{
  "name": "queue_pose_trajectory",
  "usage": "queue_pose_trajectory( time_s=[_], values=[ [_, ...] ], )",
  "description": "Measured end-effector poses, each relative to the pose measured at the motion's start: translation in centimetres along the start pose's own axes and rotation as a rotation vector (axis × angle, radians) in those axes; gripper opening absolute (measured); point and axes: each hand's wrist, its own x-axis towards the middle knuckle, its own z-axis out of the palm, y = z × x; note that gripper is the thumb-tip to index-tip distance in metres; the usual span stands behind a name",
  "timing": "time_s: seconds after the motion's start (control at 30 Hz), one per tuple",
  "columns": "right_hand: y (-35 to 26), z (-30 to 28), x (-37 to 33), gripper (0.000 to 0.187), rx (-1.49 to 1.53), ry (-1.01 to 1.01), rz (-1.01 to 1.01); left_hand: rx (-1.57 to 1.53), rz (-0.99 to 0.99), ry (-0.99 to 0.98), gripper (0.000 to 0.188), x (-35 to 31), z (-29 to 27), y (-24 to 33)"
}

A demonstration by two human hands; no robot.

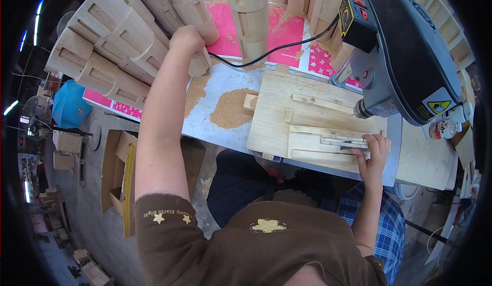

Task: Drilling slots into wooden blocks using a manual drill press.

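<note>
My left hand (187,40) reaches far forward to the upright stacks of curved wooden pieces (132,40). It is bent over at the wrist beside a light wooden piece (199,66); its fingers are hidden, so I cannot see whether they grip. My right hand (374,152) is closed on the right end of a slim pale bar with metal-looking strips (339,141). That bar lies between wooden strips on a plywood board (271,99). Above the board, the chuck (362,108) of a dark bench drill press (410,50) points down, just beyond my right hand.
Sawdust (233,109) lies in heaps on the grey tabletop (218,81). A black cable (287,50) runs across to the drill. More wooden stacks (248,22) stand along the back on pink sheeting. An open cardboard box (115,170) sits on the floor to the left.
</note>
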Motion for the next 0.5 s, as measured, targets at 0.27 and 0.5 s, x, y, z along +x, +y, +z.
queue_pose_trajectory(
  time_s=[0.27,0.5],
  values=[
    [-0.4,0.0,0.1,0.039,-0.009,0.003,-0.011,0.052,-0.03,0.136,0.025,0.6,2.5,-1.2],
    [0.0,0.0,0.2,0.039,0.005,-0.006,-0.01,0.052,0.052,0.256,0.024,-1.3,1.8,-1.7]
  ],
)
